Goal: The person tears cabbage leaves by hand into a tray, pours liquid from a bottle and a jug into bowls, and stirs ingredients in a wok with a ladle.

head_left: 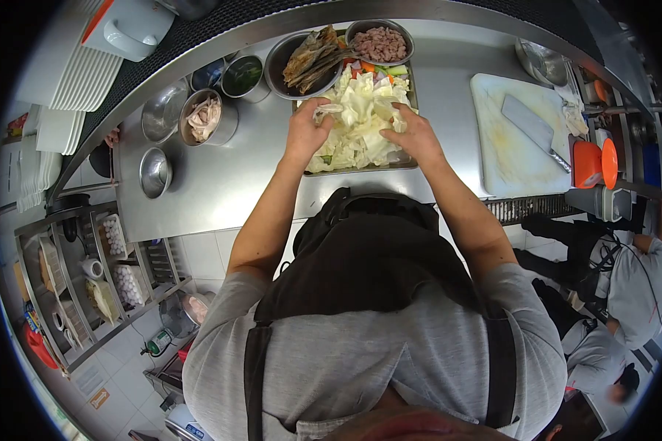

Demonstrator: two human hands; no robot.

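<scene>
A metal tray [324, 172] in front of me is heaped with torn, pale cabbage leaves [360, 132]. At its left side my left hand [309, 131] has its fingers closed on a pale piece of cabbage [328, 110]. My right hand [417, 137] is over the tray's right side, thumb and fingers apart, touching the leaves. Chopped vegetables [375, 71], orange, green and purple, show along the tray's far edge. Beyond it stand a bowl of dried fish [312, 62] and a bowl of small pinkish meat pieces [379, 44].
Right of the tray, a cleaver [529, 125] lies on a white cutting board [496, 165]. On the left are a pot of pale meat strips [203, 120], a pot with something green [244, 76] and a small steel bowl [156, 172]. A shelf edge [221, 51] overhangs. Co-workers [632, 287] stand at right.
</scene>
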